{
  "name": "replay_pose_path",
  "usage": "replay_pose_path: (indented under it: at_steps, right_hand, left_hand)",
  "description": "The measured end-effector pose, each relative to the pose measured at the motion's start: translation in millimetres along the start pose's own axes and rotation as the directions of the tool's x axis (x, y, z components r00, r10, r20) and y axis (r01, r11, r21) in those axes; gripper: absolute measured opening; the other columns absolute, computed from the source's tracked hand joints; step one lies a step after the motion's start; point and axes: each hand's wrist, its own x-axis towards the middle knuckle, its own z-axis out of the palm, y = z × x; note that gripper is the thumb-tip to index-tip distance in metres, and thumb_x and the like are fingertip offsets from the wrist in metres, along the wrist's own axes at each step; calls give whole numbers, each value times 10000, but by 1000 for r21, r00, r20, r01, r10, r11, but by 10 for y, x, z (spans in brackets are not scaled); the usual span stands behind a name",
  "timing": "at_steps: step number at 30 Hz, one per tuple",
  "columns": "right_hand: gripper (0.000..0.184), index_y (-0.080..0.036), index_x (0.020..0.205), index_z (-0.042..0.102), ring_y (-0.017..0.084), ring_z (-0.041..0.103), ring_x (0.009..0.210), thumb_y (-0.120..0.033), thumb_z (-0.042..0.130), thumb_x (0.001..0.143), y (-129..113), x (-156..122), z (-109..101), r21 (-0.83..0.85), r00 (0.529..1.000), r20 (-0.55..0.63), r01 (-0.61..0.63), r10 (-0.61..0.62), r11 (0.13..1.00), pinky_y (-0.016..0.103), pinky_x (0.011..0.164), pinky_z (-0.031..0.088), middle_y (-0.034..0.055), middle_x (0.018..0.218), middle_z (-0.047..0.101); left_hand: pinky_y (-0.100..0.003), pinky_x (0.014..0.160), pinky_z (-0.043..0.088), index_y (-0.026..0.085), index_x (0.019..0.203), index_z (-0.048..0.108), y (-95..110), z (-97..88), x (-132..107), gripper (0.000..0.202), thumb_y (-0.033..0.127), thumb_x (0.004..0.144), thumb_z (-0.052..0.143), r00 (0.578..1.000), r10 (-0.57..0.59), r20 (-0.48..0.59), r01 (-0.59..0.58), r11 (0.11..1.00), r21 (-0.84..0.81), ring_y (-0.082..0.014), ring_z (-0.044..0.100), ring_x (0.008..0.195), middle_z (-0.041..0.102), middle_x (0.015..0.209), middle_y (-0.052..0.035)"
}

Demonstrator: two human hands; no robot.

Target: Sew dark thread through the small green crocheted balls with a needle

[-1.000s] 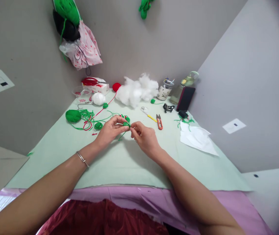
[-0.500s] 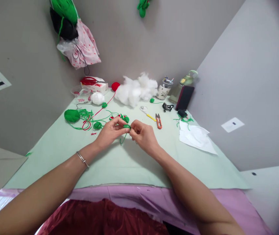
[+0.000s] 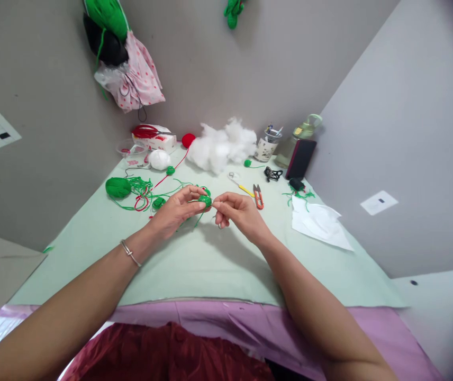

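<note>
Between the thumb and fingers of my left hand [image 3: 174, 210] is a small round green crocheted piece [image 3: 205, 200]. A green yarn tail hangs below it. My right hand [image 3: 237, 211] is closed in a pinch at the piece's right side; whatever its fingertips hold is too small to make out. Just behind my left hand lie more green and red crocheted bits, partly hidden by the fingers. A smaller green piece [image 3: 158, 203] rests left of that hand. Beyond my right hand are orange thread snips [image 3: 258, 197] and a yellow-handled crochet hook [image 3: 245, 190].
White stuffing [image 3: 222, 145] is heaped at the back, beside a red yarn ball [image 3: 188, 140] and a white yarn ball [image 3: 159, 159]. Green yarn [image 3: 118, 187] lies left. At right stand a pen cup [image 3: 266, 148], a bottle [image 3: 287, 151] and a phone [image 3: 301, 159], behind white paper [image 3: 319, 225].
The green piece has turned in my left hand and shows more of its rounded side. My right fingertips have shifted slightly up and right, the fingers more stretched.
</note>
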Motion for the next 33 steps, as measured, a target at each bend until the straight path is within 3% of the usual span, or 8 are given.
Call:
replay_pose_path:
  at_steps: [6, 12, 15, 20, 22, 26, 29, 33]
  right_hand:
    - [331, -160, 845, 620, 86, 534, 485, -485, 678, 850, -37, -19, -35, 65, 999, 36, -7, 4, 998, 214, 508, 427, -10, 587, 649]
    - [323, -182, 871, 573, 100, 541, 473, -493, 658, 853, 9, -12, 31, -8, 994, -98, 40, -40, 999, 230, 510, 453, -22, 577, 639]
    - [238, -196, 882, 559, 104, 548, 482, -429, 606, 884, 66, -19, 90, -152, 986, -137, 71, -92, 986, 227, 514, 445, -32, 582, 632]
    - [62, -201, 808, 555, 88, 495, 469, -225, 537, 862, 111, -35, 154, -500, 961, -189, 83, -203, 862, 216, 522, 380, -49, 555, 599]
    - [55, -194, 770, 551, 82, 472, 447, -196, 544, 824, 98, -28, 156, -453, 969, -193, 52, -155, 890, 213, 510, 370, -61, 512, 567]
    - [76, -185, 748, 546, 71, 421, 407, -226, 579, 801, 55, -10, 148, -140, 995, -95, 11, -24, 990, 206, 476, 372, -74, 468, 540]
    - [175, -173, 807, 585, 81, 472, 443, -340, 622, 841, 28, -13, 147, -1, 999, -31, 26, -26, 1000, 211, 485, 401, -48, 513, 585]
    - [297, -172, 917, 603, 94, 518, 497, -463, 641, 868, -2, -27, 109, 64, 998, -3, 60, -60, 996, 226, 527, 440, -29, 578, 623]
  left_hand:
    - [-397, 983, 505, 210, 974, 642, -6, -1, -2, 253, 226, 754, 765, 1000, 18, 12, -18, 1000, 17, -154, 649, 928, 645, 966, -9]
    - [-432, 1023, 479, 215, 985, 602, -10, -6, -10, 266, 246, 771, 756, 998, 54, 17, -54, 998, 17, -179, 680, 955, 676, 996, -22]
    - [-420, 1004, 475, 213, 1023, 580, -39, 6, -14, 302, 261, 783, 758, 998, 55, 34, -58, 996, 68, -184, 685, 953, 674, 997, -24]
    - [-362, 935, 488, 208, 1019, 574, -116, 21, -16, 308, 275, 783, 760, 996, 84, 6, -84, 982, 172, -184, 658, 978, 652, 1048, -34]
    - [-331, 893, 491, 205, 1007, 574, -133, 29, -19, 293, 279, 788, 753, 995, 98, 5, -97, 970, 223, -179, 647, 972, 636, 1076, -37]
    - [-283, 824, 491, 202, 955, 560, -118, 62, -26, 277, 263, 774, 760, 990, 138, -22, -128, 960, 250, -142, 629, 896, 600, 1062, -15]
    - [-292, 840, 501, 204, 953, 562, -91, 76, -23, 294, 264, 758, 774, 988, 146, -41, -135, 970, 201, -138, 628, 879, 605, 1026, -8]
    - [-341, 918, 505, 195, 999, 615, -97, 41, -2, 277, 280, 777, 758, 992, 119, -31, -113, 981, 158, -164, 638, 942, 625, 1035, -33]
